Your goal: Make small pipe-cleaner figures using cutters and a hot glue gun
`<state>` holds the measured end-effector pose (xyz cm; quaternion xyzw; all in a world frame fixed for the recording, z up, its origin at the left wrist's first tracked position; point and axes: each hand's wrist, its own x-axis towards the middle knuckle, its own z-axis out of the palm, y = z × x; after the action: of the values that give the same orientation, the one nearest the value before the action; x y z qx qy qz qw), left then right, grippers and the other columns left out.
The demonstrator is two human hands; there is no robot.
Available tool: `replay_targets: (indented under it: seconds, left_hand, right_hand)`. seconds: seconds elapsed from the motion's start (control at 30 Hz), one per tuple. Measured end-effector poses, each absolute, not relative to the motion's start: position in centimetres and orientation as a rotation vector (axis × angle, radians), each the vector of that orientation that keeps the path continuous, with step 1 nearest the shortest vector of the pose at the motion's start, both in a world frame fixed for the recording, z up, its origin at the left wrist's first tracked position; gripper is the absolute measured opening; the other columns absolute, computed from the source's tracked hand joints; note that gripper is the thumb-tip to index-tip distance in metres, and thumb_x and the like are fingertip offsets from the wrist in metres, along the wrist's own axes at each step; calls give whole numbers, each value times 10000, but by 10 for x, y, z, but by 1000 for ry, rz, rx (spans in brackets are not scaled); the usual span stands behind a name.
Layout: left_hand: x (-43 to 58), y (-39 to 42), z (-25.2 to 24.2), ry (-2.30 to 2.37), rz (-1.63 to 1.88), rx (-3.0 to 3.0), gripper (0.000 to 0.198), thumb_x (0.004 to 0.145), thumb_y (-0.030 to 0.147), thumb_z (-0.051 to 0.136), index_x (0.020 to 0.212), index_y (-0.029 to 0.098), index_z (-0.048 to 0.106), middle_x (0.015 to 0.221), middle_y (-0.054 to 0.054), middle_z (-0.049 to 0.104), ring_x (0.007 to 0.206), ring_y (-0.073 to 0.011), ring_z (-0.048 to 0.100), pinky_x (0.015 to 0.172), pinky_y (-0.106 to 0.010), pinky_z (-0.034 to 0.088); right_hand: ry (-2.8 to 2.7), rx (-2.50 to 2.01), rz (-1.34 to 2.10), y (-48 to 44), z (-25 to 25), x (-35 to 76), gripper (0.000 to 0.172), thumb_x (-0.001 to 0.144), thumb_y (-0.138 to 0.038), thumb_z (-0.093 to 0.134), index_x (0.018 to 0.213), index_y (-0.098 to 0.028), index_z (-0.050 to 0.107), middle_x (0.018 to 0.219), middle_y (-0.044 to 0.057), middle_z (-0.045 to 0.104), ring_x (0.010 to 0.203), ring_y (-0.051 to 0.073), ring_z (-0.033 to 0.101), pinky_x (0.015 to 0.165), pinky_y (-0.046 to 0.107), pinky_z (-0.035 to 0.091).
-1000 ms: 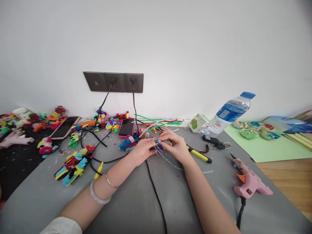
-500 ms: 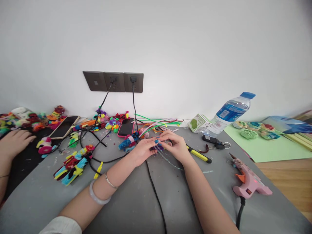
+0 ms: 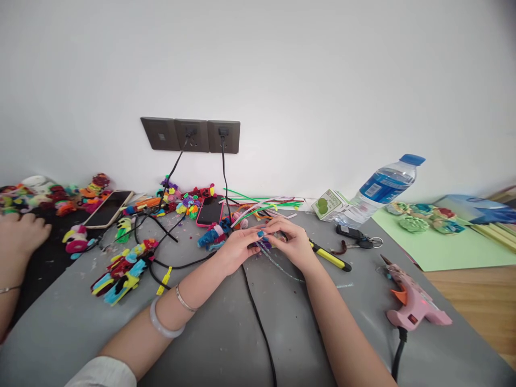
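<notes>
Centrally, left hand (image 3: 238, 250) and right hand (image 3: 291, 243) pinch the strand (image 3: 278, 266), fingertips together, presumably for control; glue gun (image 3: 415, 307) lies at four o'clock, apparently for easy reach.

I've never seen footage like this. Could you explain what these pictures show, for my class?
There is no machine here: one camera, worn on a person's head, looks forward and down. The bare left hand and bare right hand meet, pinching a thin, shimmering pale strand; they hide anything else held. On the grey table are colourful fuzzy figures, a yellow-and-black tool handle, a pink glue gun and a clear, blue-capped plastic bottle. Another person's bare hand shows at the left edge.
</notes>
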<state>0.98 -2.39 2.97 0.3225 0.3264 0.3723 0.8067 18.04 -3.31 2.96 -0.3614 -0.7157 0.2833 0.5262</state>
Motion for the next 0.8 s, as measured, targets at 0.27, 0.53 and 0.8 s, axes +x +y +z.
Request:
replay_targets:
  seconds: [0.27,0.53,0.8]
  left_hand:
    - [10,-25,30,660,781,723,272,660,301,820,889,160,785,1091,-92,681,797,-112,528,685,-235,393]
    - [11,-25,27,726,836,760,245,670,326,813,858,170,792,1238,-95,630,825,-114,535,669,-232,400]
    - [12,-25,27,736,832,747,276,624,336,835,844,174,795,1394,-72,535,852,-111,526,698,-223,414]
  right_hand:
    - [-1702,-870,709,-33,28,181,113,825,-328,718,821,-216,723,858,70,706,839,205,655,759,365,543]
    - [-1702,-874,670,-34,29,180,89,839,-303,700,820,-217,716,835,66,703,823,205,650,751,363,531]
    - [-1728,-889,655,-33,28,180,87,844,-297,693,819,-215,709,827,59,692,816,200,647,760,361,526]
